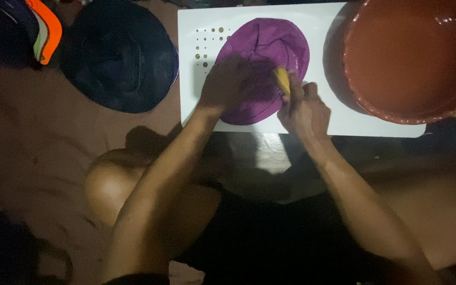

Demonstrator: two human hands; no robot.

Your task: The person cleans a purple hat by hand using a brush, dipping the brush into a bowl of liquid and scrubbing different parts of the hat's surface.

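A round purple cap (270, 47) lies flat on a white board (323, 113) with small holes at its left end. My left hand (230, 82) presses down on the cap's near left part, fingers spread over the cloth. My right hand (304, 108) grips a small yellow object (283, 80), likely a brush or a bar of soap, and holds it against the cap's right side.
A large reddish-brown basin (412, 58) stands on the board's right end. A dark cap (120, 55) lies on the floor to the left, with several more caps, one orange-edged (48, 29), at the top left. My bent knees are below the board.
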